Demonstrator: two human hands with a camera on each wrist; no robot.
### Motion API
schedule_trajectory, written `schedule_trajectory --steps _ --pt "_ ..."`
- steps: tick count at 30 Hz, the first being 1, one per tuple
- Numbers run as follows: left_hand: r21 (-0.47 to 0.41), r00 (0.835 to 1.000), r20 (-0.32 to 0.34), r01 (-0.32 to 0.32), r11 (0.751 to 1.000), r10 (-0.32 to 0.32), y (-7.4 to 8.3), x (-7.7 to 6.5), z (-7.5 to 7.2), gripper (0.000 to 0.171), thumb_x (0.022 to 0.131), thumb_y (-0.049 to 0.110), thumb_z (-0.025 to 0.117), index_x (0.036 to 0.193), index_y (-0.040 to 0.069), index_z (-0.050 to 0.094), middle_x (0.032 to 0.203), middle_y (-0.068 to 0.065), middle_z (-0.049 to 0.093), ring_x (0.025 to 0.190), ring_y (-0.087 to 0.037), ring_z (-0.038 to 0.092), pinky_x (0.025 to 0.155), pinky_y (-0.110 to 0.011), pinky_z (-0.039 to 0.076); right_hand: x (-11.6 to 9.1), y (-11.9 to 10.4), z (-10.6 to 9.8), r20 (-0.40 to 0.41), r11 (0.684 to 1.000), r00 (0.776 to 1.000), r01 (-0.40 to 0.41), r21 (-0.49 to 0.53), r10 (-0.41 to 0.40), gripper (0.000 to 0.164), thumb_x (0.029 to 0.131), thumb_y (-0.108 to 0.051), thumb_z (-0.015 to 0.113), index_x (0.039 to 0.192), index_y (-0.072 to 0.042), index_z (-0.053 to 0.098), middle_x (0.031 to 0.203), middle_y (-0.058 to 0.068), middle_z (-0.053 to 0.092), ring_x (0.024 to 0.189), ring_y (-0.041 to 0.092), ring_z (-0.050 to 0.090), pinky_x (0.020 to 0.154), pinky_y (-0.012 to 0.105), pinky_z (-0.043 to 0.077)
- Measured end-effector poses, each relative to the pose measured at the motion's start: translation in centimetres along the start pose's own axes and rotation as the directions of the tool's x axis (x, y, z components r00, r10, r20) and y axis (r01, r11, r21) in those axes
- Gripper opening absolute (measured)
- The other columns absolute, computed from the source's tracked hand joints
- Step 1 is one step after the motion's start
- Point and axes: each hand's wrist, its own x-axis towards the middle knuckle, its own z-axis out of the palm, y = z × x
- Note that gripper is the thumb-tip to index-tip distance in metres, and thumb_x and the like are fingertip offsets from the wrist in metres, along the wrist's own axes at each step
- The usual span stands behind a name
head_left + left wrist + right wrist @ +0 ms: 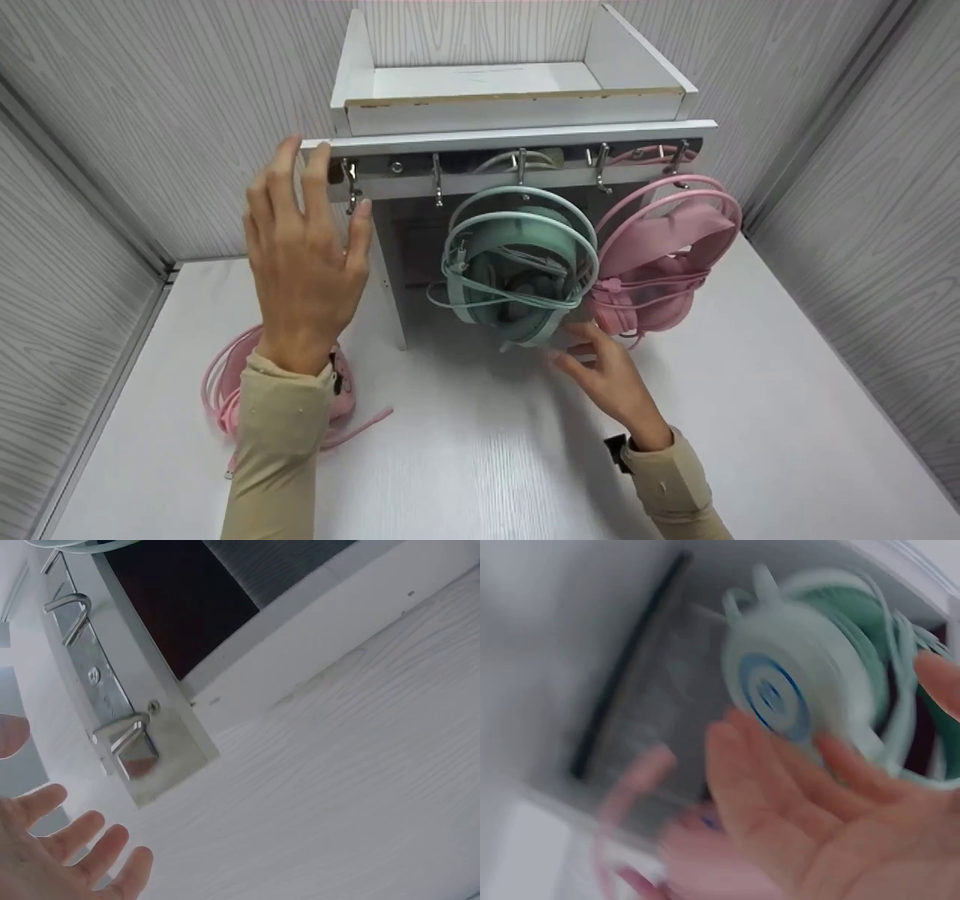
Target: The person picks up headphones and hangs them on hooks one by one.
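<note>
Enclosing the work area, pale grey wood-grain panels are seen behind and at both sides of a flat white tabletop. On it, a white wooden shelf unit with a box-like top is placed, and along its front a shiny metal rail is fixed. At the rail's middle a mint-green headset with a double-hooped headband is hung; at its right end a pink headset of similar build is hung. Another pink headset, partly hidden by the beige left sleeve, is laid on the tabletop. The left hand is held with fingers spread wide at the rail's left end; whether the shelf unit is touched cannot be told. The right hand is held with fingers loosely extended just below the mint-green headset; contact cannot be told through the blur. Slim metal hooks are spaced along the rail.
</note>
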Motion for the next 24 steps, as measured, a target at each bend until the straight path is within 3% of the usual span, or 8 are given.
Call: schedule_trajectory --steps 5,9,14,17,24 --pt "0.006 0.999 -0.035 0.026 1.000 -0.026 -0.6 -2.3 -1.3 0.045 0.099 0.023 0.059 0.136 -0.003 0.055 0.144 -0.023 0.049 0.124 -0.044 0.044 0.098 -0.058 0.038 -0.2 -2.7 -3.0 0.009 0.992 0.993 0.120 -0.032 -0.120 0.024 0.093 -0.003 0.071 0.116 0.002 0.070 0.112 0.013 0.071 0.098 0.024 0.069 0.083 0.039 0.057" --pt "0.027 0.999 -0.038 0.000 1.000 0.001 -1.1 -4.4 -1.8 0.040 0.098 0.021 0.060 0.130 -0.002 0.061 0.140 -0.024 0.053 0.120 -0.046 0.047 0.092 -0.060 0.039 0.2 -4.7 -5.3 -0.035 0.970 0.969 0.244 -0.007 -0.244 0.020 0.093 0.004 0.067 0.112 0.004 0.071 0.105 0.011 0.073 0.093 0.016 0.068 0.079 0.025 0.055" --pt "0.056 0.999 -0.007 -0.039 0.998 0.040 -2.1 -7.0 -2.0 0.039 0.095 0.021 0.063 0.126 -0.003 0.064 0.135 -0.025 0.056 0.118 -0.047 0.049 0.092 -0.063 0.040 1.2 -6.5 -7.8 -0.119 0.929 0.923 0.369 -0.006 -0.367 0.015 0.094 0.010 0.062 0.106 0.010 0.071 0.098 0.018 0.073 0.088 0.012 0.070 0.079 0.021 0.054" --pt "0.068 0.999 0.013 -0.040 0.997 0.039 -2.7 -8.4 -2.1 0.039 0.093 0.019 0.066 0.124 -0.004 0.065 0.135 -0.026 0.056 0.119 -0.048 0.048 0.091 -0.063 0.040 2.0 -7.6 -9.1 -0.184 0.903 0.887 0.430 -0.013 -0.424 0.014 0.094 0.010 0.060 0.104 0.014 0.070 0.095 0.015 0.074 0.084 0.011 0.071 0.080 0.022 0.055" --pt "0.087 0.999 0.035 -0.027 0.996 0.024 -3.8 -11.4 -2.8 0.037 0.093 0.022 0.061 0.119 -0.003 0.067 0.137 -0.027 0.053 0.123 -0.049 0.045 0.087 -0.065 0.041 4.3 -9.7 -11.2 -0.327 0.859 0.808 0.512 -0.021 -0.489 0.013 0.093 0.008 0.061 0.098 0.017 0.069 0.086 0.020 0.072 0.074 0.010 0.069 0.066 0.022 0.056"
